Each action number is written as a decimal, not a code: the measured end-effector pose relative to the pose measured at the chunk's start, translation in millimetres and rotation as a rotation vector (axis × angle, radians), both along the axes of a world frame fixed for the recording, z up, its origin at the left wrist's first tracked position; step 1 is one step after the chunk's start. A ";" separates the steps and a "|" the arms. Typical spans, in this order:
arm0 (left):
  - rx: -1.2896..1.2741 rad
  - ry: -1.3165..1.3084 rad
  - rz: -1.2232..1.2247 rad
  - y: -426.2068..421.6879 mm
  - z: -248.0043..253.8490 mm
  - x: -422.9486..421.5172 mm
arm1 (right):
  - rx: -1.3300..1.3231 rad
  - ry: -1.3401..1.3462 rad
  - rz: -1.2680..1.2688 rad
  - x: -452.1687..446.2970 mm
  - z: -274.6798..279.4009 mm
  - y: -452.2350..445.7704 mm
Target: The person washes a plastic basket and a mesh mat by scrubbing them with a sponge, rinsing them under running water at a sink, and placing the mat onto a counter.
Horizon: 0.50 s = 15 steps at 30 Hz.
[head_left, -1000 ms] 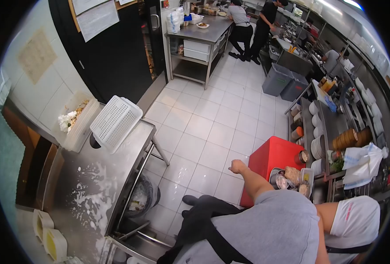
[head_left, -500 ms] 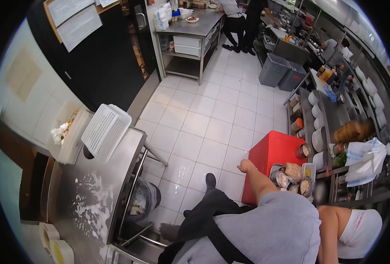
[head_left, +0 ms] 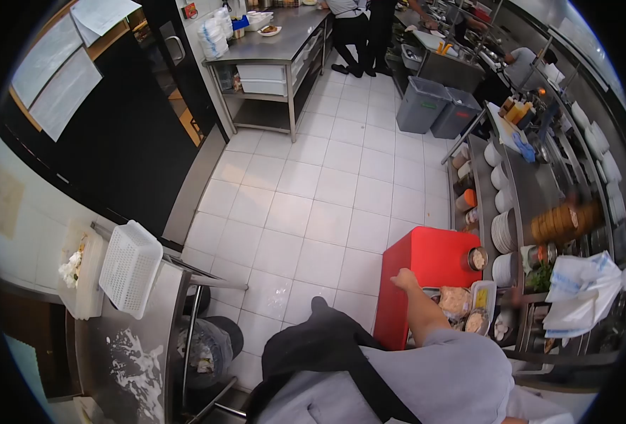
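My right hand (head_left: 402,280) has its fingers curled in, with no object showing in it. It appears against the top of a red box (head_left: 436,244), near the box's left side; whether it touches cannot be made out. Beside my forearm sit a pinkish bagged food (head_left: 455,302) and a clear tub with yellow contents (head_left: 482,294). A round container of pale food (head_left: 476,258) stands at the box's far right corner. My left hand is out of view.
A white perforated basket (head_left: 130,268) tilts over a steel table (head_left: 97,357) with white foam on it. Below is a lined bin (head_left: 207,350). Shelves with stacked plates (head_left: 502,231) line the right. Grey bins (head_left: 422,106) and people stand farther along the tiled floor (head_left: 313,205).
The view has shifted; basket and door sit farther left. My right hand, earlier at the red box's left edge, now appears over its top. The bare arm at lower right has mostly left view.
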State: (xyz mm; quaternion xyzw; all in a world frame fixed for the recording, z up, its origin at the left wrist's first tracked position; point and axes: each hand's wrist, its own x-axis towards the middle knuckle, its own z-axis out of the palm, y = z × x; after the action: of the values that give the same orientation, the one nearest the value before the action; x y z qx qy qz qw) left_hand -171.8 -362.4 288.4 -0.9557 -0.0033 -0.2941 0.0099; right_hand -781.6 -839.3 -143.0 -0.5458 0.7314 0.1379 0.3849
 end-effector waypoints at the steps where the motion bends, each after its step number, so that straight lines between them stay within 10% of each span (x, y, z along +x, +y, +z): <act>1: 0.018 -0.034 -0.163 52.5 -31.9 100.5 | -0.105 0.048 -0.022 -14.2 -7.6 -5.0; 2: 0.041 -0.057 -0.324 102.6 -62.4 197.6 | -0.209 0.094 -0.044 -26.5 -13.4 -7.8; 15: -0.112 0.195 -1.218 -570.6 51.6 79.6 | -0.113 -0.030 -0.202 -95.3 -70.9 -10.0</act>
State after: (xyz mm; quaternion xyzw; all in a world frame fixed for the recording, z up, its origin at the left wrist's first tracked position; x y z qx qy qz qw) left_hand -92.2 -933.0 339.9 -0.8076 0.5281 -0.1575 -0.2098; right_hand -876.8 -849.3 -214.0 -0.4922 0.7833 0.0486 0.3765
